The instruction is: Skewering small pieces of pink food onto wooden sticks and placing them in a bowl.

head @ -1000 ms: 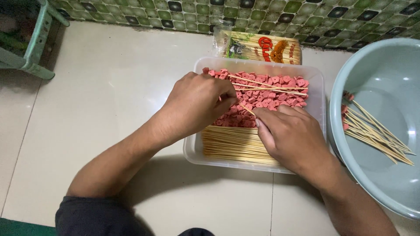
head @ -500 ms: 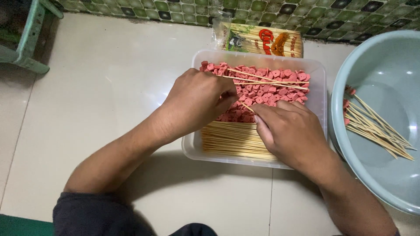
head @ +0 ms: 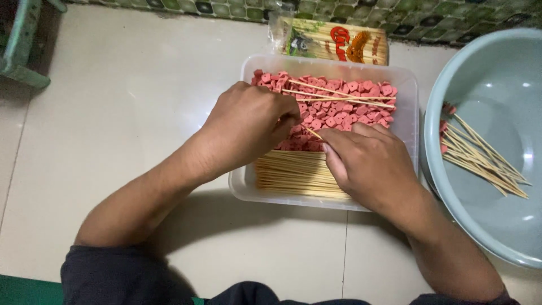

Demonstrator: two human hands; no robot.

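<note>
1. My left hand point(head: 248, 121) hovers over the clear plastic tub point(head: 407, 85), fingers curled closed down into the pink sausage pieces point(head: 350, 93); I seem to be pinching one piece, though the knuckles hide which.
2. My right hand point(head: 370, 164) holds a thin bamboo skewer point(head: 314, 134) in a closed pinch, its tip aimed toward the left fingers, so the point can meet a piece right where it is picked up.
3. The tub sits on the pale tiled floor point(head: 124, 113) straight ahead of me, so both hands reach it without stretching.
4. Inside it, the pink pieces fill the far half, and a stack of bare skewers point(head: 288, 172) lies in the near half just under my right wrist, handy for taking the next stick.
5. A few loose skewers point(head: 339, 96) rest across the top of the pieces.
6. The grey-blue basin point(head: 497, 73) stands to the right, close beside the tub, and holds finished skewers point(head: 480, 158) with pink pieces at their far ends.
7. A packet of skewers point(head: 333, 42) lies behind the tub against the green tiled wall point(head: 451, 14).
</note>
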